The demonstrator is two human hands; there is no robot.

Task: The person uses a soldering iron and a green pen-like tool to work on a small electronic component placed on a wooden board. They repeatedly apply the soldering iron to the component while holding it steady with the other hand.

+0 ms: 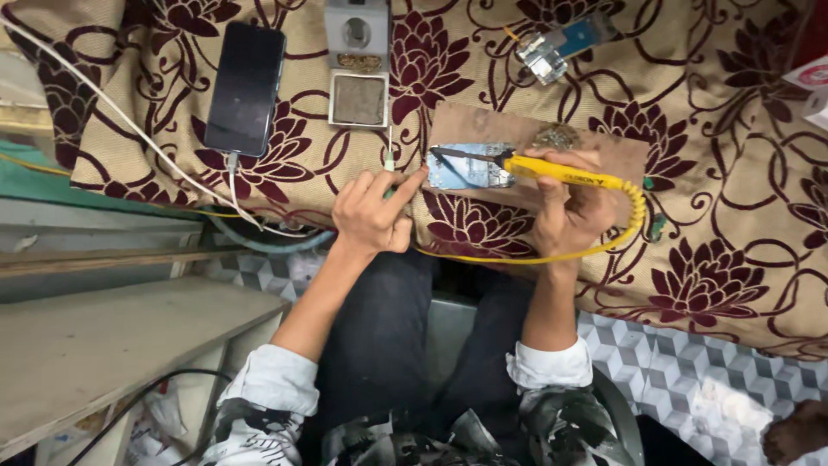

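My right hand [567, 207] grips a yellow soldering iron [561, 173] whose dark tip points left onto a small blue-grey circuit board [461, 168]. The board lies on a brown wooden block [604, 147] on a floral cloth [716, 173]. My left hand [373, 214] pinches a thin green-handled tool or wire [390, 160] just left of the board. The iron's yellow coiled cord [634, 220] loops under my right hand.
A black phone [246, 86] with a white cable lies at the upper left. A grey stand with a sponge tray [358, 97] sits above my left hand. Another small board [561, 47] lies at the top. A wooden shelf [103, 345] stands at the left.
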